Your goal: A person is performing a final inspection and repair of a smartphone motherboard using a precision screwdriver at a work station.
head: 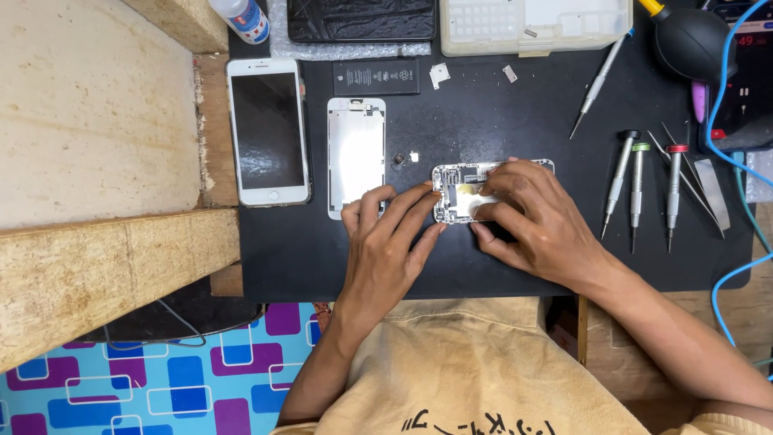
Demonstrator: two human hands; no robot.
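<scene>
both hands, left [385, 238] and right [535, 217], pinch the opened phone body [459, 193] on the black mat [499, 266], fingers curled onto it; white screen panel [356, 157] just left of it, screwdrivers [644, 189] well right

Clearances on our black mat [515, 266]:

- Near edge, below our left hand [385, 242] and right hand [535, 217]: bare strip, open for passage.
- Left: white phone [267, 130] and white screen frame [356, 157] lie side by side with a narrow gap between; wooden beam [105, 274] walls that side.
- Centre, above the opened phone body [467, 193]: bare mat apart from two small loose parts, up to the battery [376, 77] and parts tray [533, 24].
- Right: row of screwdrivers [644, 189], tweezers [692, 181], air blower [691, 40] and blue cable [729, 278] crowd the way.
</scene>
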